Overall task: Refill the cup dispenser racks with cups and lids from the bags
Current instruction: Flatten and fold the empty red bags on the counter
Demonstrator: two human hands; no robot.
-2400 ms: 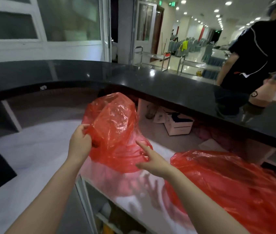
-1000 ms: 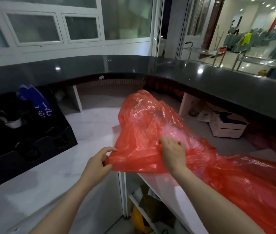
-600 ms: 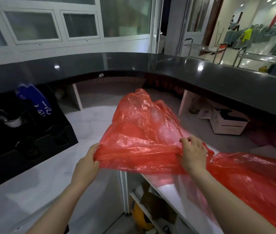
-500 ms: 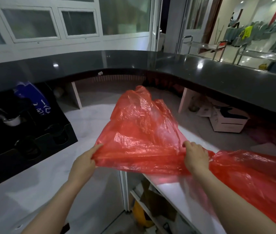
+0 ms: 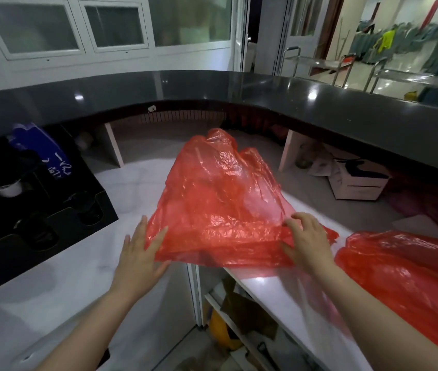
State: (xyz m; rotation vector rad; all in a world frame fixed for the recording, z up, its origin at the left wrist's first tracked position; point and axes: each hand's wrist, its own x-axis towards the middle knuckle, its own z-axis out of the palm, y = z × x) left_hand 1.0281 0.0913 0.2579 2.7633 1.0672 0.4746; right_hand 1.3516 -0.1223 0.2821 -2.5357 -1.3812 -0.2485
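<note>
White characters are seen on a blue bag (image 5: 41,151) at far left, too blurred to be read; no other writing can be made out. A red bag (image 5: 220,199) is heaped on the white tabletop (image 5: 60,287), its near edge overhanging the gap w/ shelves below. The left hand (image 5: 140,257) is held flat, fingers straight and spread, w/ fingertips touching the bag's left corner; nothing is gripped. The right hand (image 5: 307,243) is laid on the bag's right edge, fingers slightly bent and apart, pressing, not pinching. A 2nd red bag (image 5: 410,285) is seen at right, just beside the first. A black rack (image 5: 25,210) is set at left, well apart from both hands.
</note>
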